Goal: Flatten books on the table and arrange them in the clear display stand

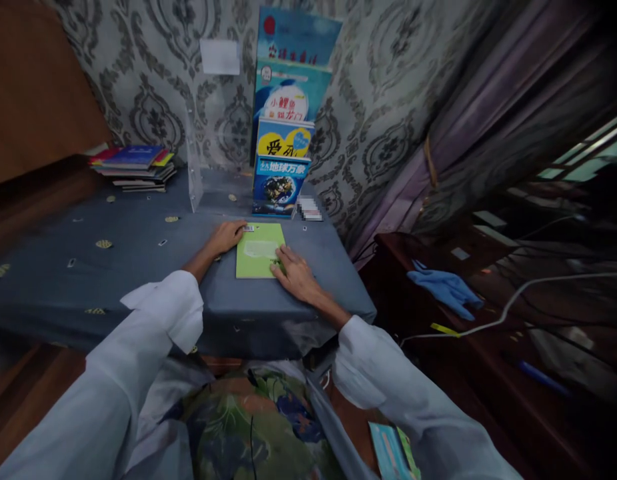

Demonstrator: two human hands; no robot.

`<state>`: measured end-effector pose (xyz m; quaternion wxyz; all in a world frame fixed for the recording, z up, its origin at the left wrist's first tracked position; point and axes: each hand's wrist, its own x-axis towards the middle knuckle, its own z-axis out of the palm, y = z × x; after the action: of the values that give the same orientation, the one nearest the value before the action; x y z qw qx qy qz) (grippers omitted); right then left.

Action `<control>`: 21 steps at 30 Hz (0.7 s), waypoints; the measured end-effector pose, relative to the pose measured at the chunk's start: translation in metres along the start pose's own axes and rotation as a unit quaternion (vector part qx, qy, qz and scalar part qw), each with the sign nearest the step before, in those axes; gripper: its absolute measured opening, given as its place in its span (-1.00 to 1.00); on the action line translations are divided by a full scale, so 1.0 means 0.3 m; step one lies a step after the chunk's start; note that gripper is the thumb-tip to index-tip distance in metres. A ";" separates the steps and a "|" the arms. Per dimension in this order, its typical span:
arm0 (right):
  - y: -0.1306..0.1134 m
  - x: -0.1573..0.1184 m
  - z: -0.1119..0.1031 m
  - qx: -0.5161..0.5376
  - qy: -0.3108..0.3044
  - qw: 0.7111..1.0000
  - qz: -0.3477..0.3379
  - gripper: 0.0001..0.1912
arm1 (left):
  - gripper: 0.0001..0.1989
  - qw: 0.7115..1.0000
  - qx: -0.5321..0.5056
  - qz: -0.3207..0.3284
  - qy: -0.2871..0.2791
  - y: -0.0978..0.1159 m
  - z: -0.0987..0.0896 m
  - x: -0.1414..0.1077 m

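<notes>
A thin light-green book (255, 265) lies flat on the cloth-covered table, with a barcode label at its upper left corner. My left hand (227, 236) rests at that corner, fingertips touching the edge of the cover. Over the right edge of the book lies my right hand (295, 273), its fingers laid on the cover and the thumb spread apart. Just behind the book stands a clear acrylic display rack (193, 163). Its right column holds several upright books, the lowest being a blue one with a globe (281, 187).
A stack of books (135, 163) sits at the back left of the table (133, 267). A white card (219, 57) is on the rack's upper left. To the right, a lower dark wooden surface (468, 353) carries a blue cloth (445, 288) and a pale cable (513, 300). Another book (388, 450) is beside my lap.
</notes>
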<state>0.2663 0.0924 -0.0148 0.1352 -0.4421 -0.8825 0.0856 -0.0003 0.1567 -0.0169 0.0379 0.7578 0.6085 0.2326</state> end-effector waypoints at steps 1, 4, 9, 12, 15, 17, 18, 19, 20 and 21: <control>0.001 0.002 -0.010 0.000 -0.009 1.000 0.001 -0.40 | -0.57 1.000 0.003 -0.001 0.002 0.002 0.000 -0.001; 0.004 0.033 -0.046 -0.005 -0.037 0.999 -0.011 -0.46 | -0.58 1.000 0.010 -0.004 0.007 0.011 -0.002 -0.006; -0.027 0.173 -0.074 0.000 -0.073 0.996 -0.053 -0.55 | -0.58 1.000 0.025 -0.006 0.008 0.024 -0.007 -0.012; -0.047 0.270 -0.054 0.004 -0.070 0.995 -0.070 -0.55 | -0.58 0.999 0.033 -0.006 0.003 0.025 -0.008 -0.012; -0.034 0.337 -0.028 0.003 -0.056 0.996 -0.068 -0.52 | -0.58 0.999 0.037 -0.007 -0.001 0.022 -0.006 -0.010; -0.006 0.358 -0.018 -0.001 -0.046 0.998 -0.049 -0.50 | -0.58 0.999 0.036 -0.009 -0.003 0.020 -0.007 -0.008; 0.012 0.363 -0.016 -0.003 -0.040 0.999 -0.036 -0.49 | -0.58 0.999 0.036 -0.010 -0.004 0.020 -0.009 -0.007; 0.031 0.364 -0.015 -0.005 -0.036 0.999 -0.025 -0.48 | -0.58 0.999 0.035 -0.011 -0.006 0.019 -0.011 -0.007; 0.049 0.362 -0.014 -0.006 -0.032 0.999 -0.016 -0.48 | -0.58 0.999 0.034 -0.012 -0.008 0.019 -0.013 -0.006; 0.066 0.360 -0.013 -0.005 -0.030 0.999 -0.010 -0.47 | -0.58 0.999 0.034 -0.014 -0.011 0.019 -0.015 -0.005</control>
<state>0.2208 0.1910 0.0013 0.1068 -0.4314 -0.8909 0.0930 0.0027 0.1527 -0.0114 0.0220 0.7529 0.6259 0.2025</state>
